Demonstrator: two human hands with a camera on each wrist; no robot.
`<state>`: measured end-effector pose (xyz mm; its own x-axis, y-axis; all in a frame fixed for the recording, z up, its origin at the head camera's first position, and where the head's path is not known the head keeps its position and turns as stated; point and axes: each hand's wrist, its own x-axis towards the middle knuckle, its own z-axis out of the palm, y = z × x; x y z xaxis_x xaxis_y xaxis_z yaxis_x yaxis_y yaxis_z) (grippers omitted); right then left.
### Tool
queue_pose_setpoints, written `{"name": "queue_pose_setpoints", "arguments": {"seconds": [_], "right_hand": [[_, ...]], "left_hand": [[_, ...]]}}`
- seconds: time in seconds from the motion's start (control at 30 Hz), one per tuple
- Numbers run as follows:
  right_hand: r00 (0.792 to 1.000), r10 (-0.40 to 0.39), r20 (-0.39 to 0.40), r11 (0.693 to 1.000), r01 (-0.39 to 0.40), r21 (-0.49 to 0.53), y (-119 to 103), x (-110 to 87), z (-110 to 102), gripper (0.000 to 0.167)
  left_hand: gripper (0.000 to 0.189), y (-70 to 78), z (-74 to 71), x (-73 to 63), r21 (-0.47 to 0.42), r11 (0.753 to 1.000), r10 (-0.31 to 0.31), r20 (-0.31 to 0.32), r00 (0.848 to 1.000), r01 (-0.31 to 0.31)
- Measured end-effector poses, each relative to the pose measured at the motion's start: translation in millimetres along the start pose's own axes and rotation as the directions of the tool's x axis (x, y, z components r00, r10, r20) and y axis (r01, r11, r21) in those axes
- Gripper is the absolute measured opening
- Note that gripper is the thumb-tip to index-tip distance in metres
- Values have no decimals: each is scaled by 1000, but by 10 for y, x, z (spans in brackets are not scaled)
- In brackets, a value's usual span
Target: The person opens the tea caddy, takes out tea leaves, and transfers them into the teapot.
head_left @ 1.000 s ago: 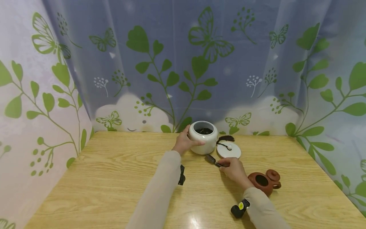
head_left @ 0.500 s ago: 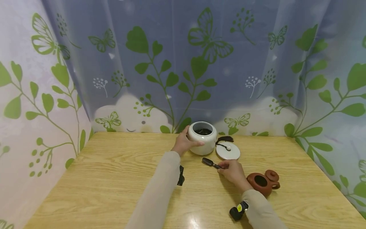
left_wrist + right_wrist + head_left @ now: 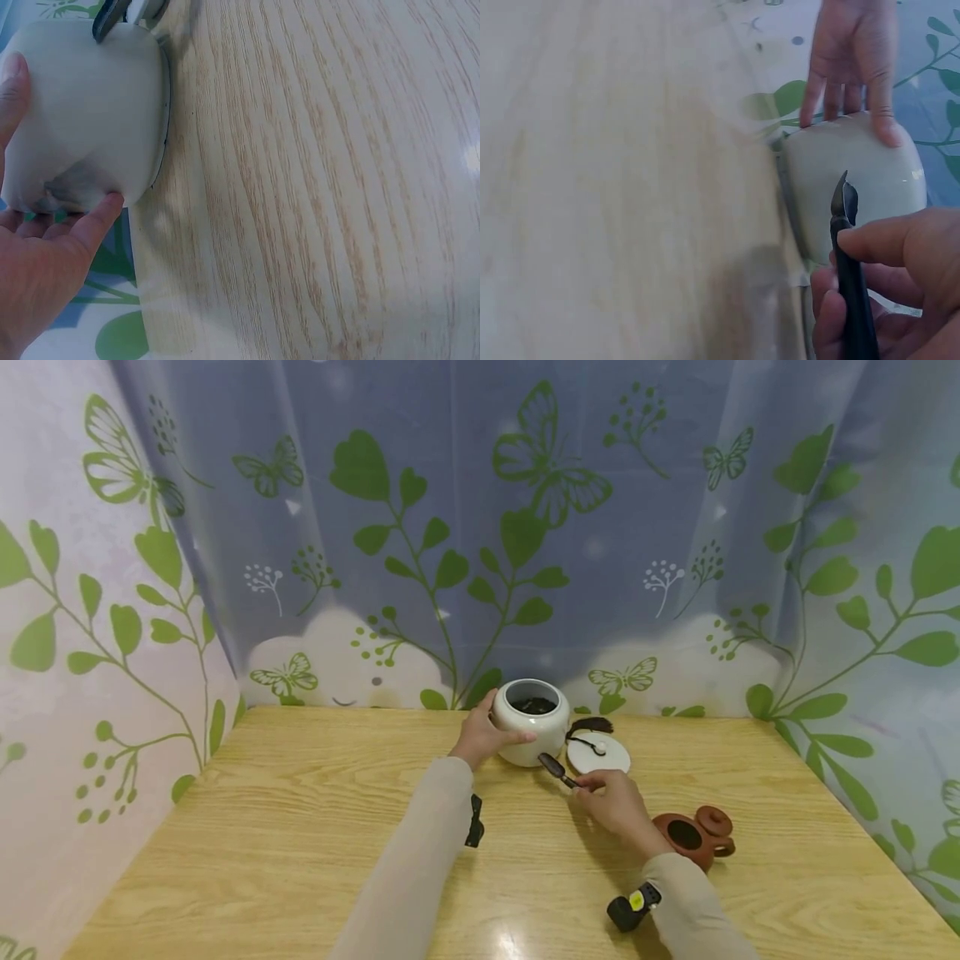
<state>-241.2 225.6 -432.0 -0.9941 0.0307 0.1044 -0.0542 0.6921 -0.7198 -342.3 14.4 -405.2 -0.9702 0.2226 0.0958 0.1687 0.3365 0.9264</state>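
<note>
A round white jar [image 3: 551, 739] stands at the back of the table, its mouth uncovered and dark tea leaves [image 3: 534, 705] inside. My left hand [image 3: 478, 735] grips its left side, thumb across the front and fingers around the back. In the right wrist view, my right hand [image 3: 930, 274] pinches a dark tea scoop [image 3: 859, 319] by its handle, thumb and fingers curled round it. The scoop's head [image 3: 552, 766] points at the jar and overlaps its lower front in the head view. Only the dark tip [image 3: 109, 21] of it shows in the left wrist view.
The white lid [image 3: 617, 752], with a knob and dark tassel [image 3: 592, 724], lies right of the jar. A reddish-brown clay teapot [image 3: 705, 853] sits beside my right wrist, uncovered, its own lid [image 3: 714, 820] by the handle. A patterned curtain [image 3: 420, 527] hangs behind the table [image 3: 315, 827].
The scoop dips toward my side and left, then rises back up to the jar's front, its head turning more upward. My left hand and the jar stay put.
</note>
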Motion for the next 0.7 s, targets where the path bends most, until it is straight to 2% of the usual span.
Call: {"name": "queue_pose_setpoints", "arguments": {"seconds": [0.2, 0.37, 0.5, 0.7], "right_hand": [[999, 5, 49, 999, -7, 33, -59, -27, -114, 22], [998, 50, 48, 992, -55, 111, -94, -50, -211, 23], [995, 88, 38, 976, -94, 199, -95, -54, -288, 24], [994, 95, 53, 944, -107, 311, -66, -52, -381, 33]], "left_hand": [[104, 7, -8, -16, -9, 1000, 14, 3, 1000, -14], [104, -18, -3, -3, -3, 1000, 1, 3, 1000, -1], [105, -29, 1, 9, 2, 1000, -14, 5, 1000, 14], [106, -30, 1, 25, 1, 1000, -20, 8, 1000, 20]]}}
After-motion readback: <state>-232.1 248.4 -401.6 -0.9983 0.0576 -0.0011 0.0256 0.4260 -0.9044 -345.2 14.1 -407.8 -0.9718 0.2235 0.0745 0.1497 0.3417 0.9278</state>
